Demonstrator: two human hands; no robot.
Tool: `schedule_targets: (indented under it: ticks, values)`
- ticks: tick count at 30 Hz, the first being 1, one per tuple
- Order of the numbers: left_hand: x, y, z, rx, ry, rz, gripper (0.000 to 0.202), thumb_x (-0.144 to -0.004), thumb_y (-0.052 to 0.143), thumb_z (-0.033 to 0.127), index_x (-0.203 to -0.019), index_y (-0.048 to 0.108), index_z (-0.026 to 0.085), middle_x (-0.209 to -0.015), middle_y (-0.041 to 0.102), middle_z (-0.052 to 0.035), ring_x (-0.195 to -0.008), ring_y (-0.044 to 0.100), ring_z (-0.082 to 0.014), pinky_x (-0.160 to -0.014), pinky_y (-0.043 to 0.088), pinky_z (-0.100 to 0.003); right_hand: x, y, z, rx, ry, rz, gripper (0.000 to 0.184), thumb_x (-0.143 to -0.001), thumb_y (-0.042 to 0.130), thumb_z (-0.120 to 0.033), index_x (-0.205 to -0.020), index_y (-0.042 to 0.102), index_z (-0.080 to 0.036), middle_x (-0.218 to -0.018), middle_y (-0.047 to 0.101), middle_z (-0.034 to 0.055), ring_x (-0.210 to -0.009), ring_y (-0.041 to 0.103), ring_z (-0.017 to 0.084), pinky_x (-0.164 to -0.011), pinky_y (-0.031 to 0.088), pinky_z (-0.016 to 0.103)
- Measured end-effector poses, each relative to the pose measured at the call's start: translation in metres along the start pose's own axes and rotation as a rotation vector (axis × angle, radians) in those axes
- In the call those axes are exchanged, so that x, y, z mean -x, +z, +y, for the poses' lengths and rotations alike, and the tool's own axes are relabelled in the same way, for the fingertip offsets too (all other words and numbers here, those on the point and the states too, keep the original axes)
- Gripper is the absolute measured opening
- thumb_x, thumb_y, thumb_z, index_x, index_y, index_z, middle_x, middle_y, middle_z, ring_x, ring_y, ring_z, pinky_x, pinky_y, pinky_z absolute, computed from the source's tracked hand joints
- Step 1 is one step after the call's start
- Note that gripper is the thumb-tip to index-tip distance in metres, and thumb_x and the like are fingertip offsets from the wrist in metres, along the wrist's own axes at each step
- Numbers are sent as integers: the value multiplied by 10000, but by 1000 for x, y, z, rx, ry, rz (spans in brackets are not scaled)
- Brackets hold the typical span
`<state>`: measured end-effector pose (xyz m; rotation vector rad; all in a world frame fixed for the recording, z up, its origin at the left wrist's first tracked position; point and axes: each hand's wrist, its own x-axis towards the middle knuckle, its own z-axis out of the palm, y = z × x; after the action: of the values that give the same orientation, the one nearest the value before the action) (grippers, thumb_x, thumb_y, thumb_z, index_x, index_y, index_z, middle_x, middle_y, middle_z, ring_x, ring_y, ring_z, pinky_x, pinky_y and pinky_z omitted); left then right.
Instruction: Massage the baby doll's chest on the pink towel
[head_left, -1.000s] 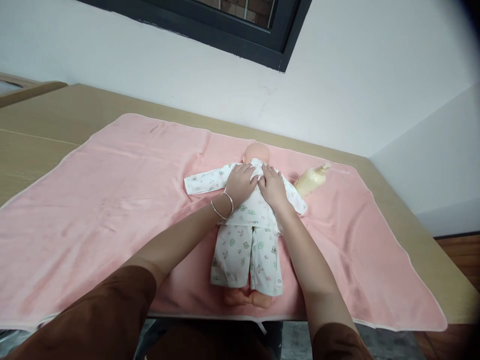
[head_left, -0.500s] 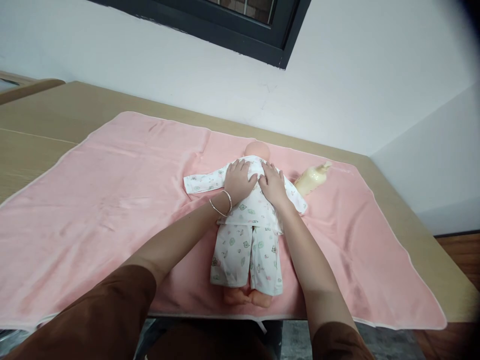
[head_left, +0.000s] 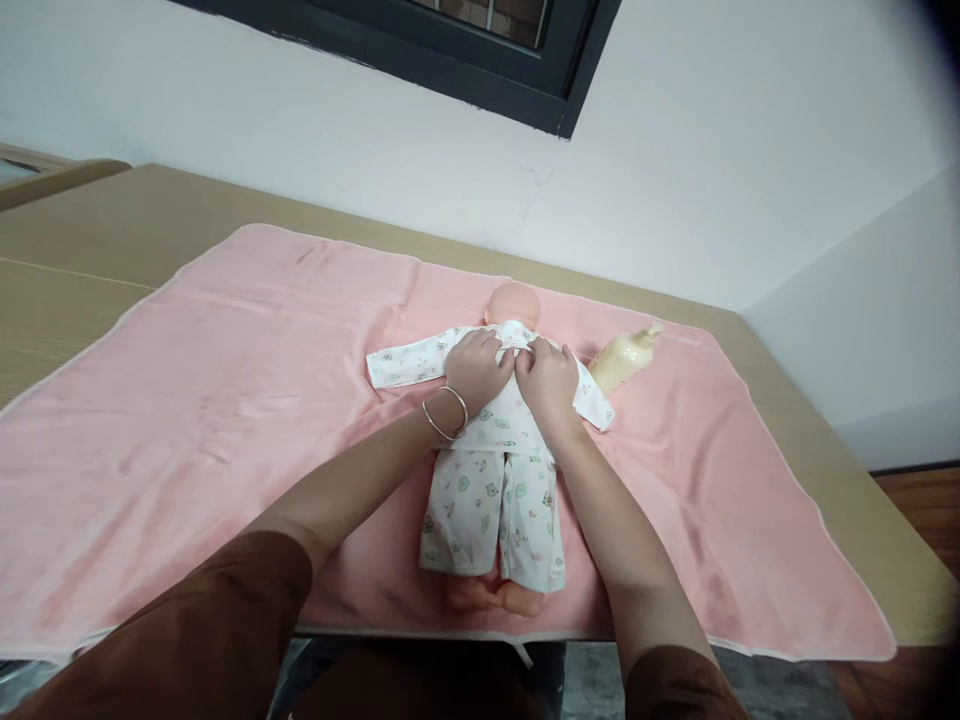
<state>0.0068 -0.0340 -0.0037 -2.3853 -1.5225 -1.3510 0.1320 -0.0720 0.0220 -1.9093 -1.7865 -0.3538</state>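
White printed pyjamas (head_left: 487,500) on doll (head_left: 513,302), pink towel (head_left: 225,380) beneath.

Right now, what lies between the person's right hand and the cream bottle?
The doll's printed sleeve lies between right hand and bottle, flat on the pink blanket; the head view shows it.

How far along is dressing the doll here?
Done: the printed trousers are on the doll, bare feet showing below the hems. In hand: the left hand and right hand pinch the top at its collar, on the chest. To do: closing the top's front; one sleeve lies flat with no hand showing, so the arms may not be through.
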Motion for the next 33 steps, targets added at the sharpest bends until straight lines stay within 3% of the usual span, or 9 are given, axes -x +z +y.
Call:
schedule_targets:
  ticks: [7, 15, 20, 33]
  values:
    - [0, 2, -1, 9, -61, 3, 247, -908, 509, 318, -997, 690, 176, -1167, 696, -132, -1155, 615, -285, -1002, 495, -445, -1, -1, 0, -31, 48, -47, 376, -964, 355, -276, -1177, 640, -155, -1148, 720, 134, -1054, 644, 267, -1076, 313, 426]
    - [-8, 4, -6, 14, -43, -78, 323, -885, 521, 307, -1142, 638, 149, -1207, 674, -141, -1199, 581, -290, -1088, 419, -451, -9, 1, 9, -165, 31, -166, 470, -930, 347, -234, -1338, 572, -168, -1455, 544, 116, -1386, 426, 279, -1146, 283, 465]
    - [-11, 6, -8, 19, -48, -134, 360, -880, 510, 306, -1199, 602, 167, -1292, 636, -141, -1269, 537, -297, -1122, 373, -480, -10, 2, 11, -197, 33, -186, 496, -921, 352, -244, -1369, 552, -170, -1474, 524, 117, -1395, 414, 287, -1164, 270, 496]
    - [-11, 8, -9, 40, -74, -137, 375, -876, 530, 307, -1215, 594, 159, -1309, 626, -139, -1265, 536, -289, -1129, 366, -459, -10, 5, 12, -190, 29, -192, 500, -932, 321, -263, -1382, 526, -188, -1464, 531, 104, -1384, 419, 282, -1162, 273, 515]
